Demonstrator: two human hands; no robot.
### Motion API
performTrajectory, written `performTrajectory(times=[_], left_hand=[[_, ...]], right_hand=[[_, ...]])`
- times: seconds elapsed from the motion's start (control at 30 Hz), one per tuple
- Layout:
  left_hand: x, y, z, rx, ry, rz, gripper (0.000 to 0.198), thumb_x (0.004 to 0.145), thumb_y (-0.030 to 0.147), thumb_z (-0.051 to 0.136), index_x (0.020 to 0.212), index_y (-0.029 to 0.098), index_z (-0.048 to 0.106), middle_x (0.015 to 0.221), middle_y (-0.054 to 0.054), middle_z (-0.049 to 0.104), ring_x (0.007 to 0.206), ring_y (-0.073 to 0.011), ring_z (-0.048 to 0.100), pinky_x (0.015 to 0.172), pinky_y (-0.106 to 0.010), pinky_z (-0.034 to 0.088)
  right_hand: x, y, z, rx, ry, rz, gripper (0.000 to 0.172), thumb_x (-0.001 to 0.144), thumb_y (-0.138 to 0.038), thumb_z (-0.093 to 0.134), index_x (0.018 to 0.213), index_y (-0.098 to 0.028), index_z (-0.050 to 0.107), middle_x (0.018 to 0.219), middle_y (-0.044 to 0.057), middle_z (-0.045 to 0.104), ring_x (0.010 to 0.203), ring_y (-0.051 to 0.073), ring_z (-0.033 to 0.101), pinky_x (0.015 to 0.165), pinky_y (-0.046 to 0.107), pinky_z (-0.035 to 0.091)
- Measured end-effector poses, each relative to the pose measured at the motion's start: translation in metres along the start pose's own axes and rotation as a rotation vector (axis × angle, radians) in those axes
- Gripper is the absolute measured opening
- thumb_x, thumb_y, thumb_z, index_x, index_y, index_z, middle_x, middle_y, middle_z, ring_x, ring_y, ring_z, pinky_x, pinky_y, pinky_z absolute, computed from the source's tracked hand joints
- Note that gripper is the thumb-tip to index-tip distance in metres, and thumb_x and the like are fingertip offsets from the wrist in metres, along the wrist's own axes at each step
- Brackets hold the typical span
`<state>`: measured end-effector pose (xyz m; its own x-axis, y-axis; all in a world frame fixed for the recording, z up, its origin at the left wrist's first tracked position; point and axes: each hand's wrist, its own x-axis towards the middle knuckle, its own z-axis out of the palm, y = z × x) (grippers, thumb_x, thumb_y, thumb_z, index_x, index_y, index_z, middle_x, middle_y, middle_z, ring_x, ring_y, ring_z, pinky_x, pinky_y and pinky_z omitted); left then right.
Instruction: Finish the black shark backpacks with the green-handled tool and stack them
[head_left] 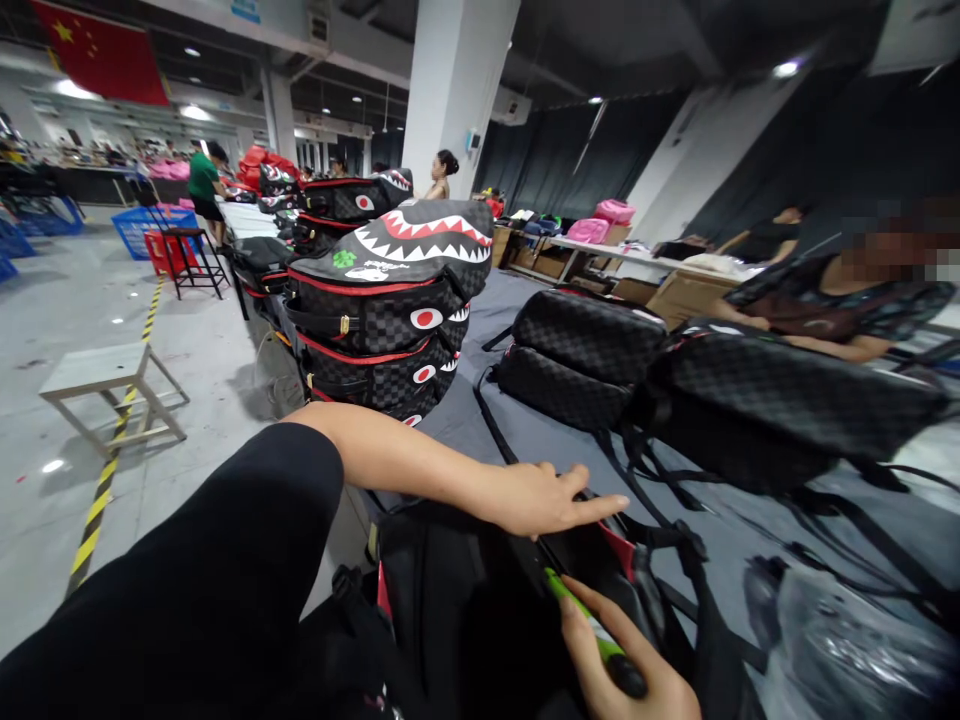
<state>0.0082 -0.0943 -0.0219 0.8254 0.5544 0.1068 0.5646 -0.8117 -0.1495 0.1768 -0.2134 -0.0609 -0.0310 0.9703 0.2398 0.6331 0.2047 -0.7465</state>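
Note:
A black backpack (pixel 442 600) with red edging inside lies in front of me. My left hand (pixel 544 497) reaches across it, palm down, with fingers apart over its upper part; whether the hidden thumb touches the fabric I cannot tell. Close below, my right hand (pixel 622 660) is closed around a slim tool with a green and black handle (pixel 592 625). Its dark tip points up toward the left hand, and the working end is too dark to make out. Black straps (pixel 690 560) trail beside the backpack on the right.
Checked backpacks with shark faces (pixel 382 300) are piled at the far left of the grey table (pixel 517 290). Two dark checked backpacks (pixel 577 345) lie to the right. Clear plastic bags (pixel 847 640) sit at the lower right. A person (pixel 840 300) works opposite. A stool (pixel 112 375) stands left.

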Motion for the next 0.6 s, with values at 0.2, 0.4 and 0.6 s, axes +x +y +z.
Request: performTrajectory(times=[0.2,0.4,0.6], left_hand=[[-0.010,-0.002,-0.016,-0.129,-0.084,-0.036,0.094,0.083,0.014,0.059,0.160,0.023,0.006,0.165,-0.024,0.016,0.125,-0.0323,0.060,0.093,-0.036,0.052],[-0.007,-0.004,-0.026,-0.260,-0.225,-0.249,0.093,0.087,0.018,0.060,0.160,0.022,0.001,0.157,-0.023,0.035,0.123,-0.0265,0.061,0.092,-0.030,0.050],[0.001,-0.001,-0.027,-0.115,-0.287,-0.207,0.090,0.089,0.019,0.057,0.160,0.015,0.001,0.134,-0.020,0.053,0.101,-0.0238,0.068,0.078,-0.027,0.049]], right_hand=[[-0.008,-0.019,0.000,-0.001,0.040,0.051,0.038,0.085,-0.046,0.059,0.099,-0.016,0.078,0.074,0.006,0.077,0.060,0.020,0.071,0.054,0.023,0.054],[-0.010,-0.019,0.000,0.056,0.060,0.098,0.030,0.089,-0.038,0.057,0.106,-0.018,0.072,0.093,0.006,0.077,0.077,0.020,0.072,0.070,0.028,0.055],[-0.004,-0.017,0.003,0.080,0.061,0.114,0.023,0.088,-0.034,0.060,0.104,-0.020,0.068,0.087,0.004,0.076,0.074,0.019,0.071,0.068,0.027,0.051]])
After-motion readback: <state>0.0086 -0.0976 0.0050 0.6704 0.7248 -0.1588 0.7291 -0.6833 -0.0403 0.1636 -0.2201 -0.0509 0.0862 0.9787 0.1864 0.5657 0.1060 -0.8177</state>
